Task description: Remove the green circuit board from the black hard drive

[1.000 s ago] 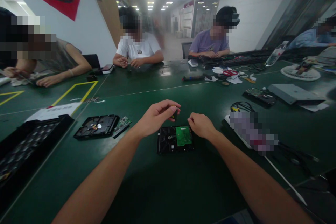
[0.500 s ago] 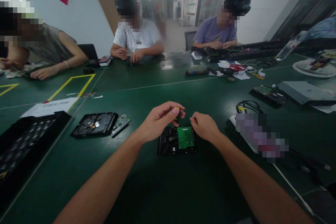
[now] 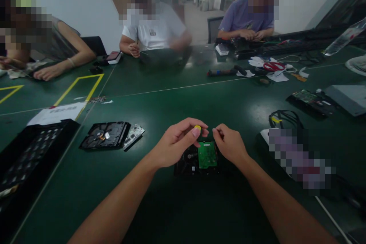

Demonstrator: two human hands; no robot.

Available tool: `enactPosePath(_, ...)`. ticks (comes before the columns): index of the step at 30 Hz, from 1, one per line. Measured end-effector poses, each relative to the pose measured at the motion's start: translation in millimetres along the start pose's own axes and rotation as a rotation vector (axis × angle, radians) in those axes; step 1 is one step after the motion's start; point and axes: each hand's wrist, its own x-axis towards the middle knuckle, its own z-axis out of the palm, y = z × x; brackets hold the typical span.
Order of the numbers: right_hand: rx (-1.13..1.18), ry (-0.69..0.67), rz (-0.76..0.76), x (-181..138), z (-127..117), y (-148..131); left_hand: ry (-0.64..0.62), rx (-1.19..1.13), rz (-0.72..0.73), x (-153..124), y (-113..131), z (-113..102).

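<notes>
A black hard drive (image 3: pixel 185 167) with a green circuit board (image 3: pixel 208 156) lies flat on the table before me. Above its far left corner, my left hand (image 3: pixel 178 139) pinches a small screwdriver (image 3: pixel 197 127); only its yellow end shows between thumb and forefinger, and its tip is hidden. My right hand (image 3: pixel 231 141) is closed beside the drive's far right corner, thumb against the curled fingers. Whether anything is in those fingers I cannot make out. To the left lie another hard drive (image 3: pixel 104 136) and a loose circuit board (image 3: pixel 134 136) against its side.
A black tray (image 3: pixel 61 131) with small parts stands at the left by a paper sheet (image 3: pixel 57 113). On the right are a bundled black cable (image 3: pixel 286 116), a blurred-out item on a white base, another drive (image 3: pixel 310 101) and a grey box (image 3: pixel 349 97). Several people work across the green table.
The view has tilted down and shifted slightly left. Both hands keep nearly the same places over the drive; the screwdriver's yellow end now faces me more. Across the table, a person's hand blurs with motion.
</notes>
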Motion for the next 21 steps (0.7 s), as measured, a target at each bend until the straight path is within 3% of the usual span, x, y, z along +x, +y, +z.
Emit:
enactPosePath(14,0.055,0.024,0.059,4.4,-5.2,3.5,0.049,0.079,0.012,1.5,1.2,5.4)
enactPosePath(21,0.068,-0.007,-0.015,4.8,-3.1,2.5,0.082,0.072,0.024,1.1,1.8,8.5)
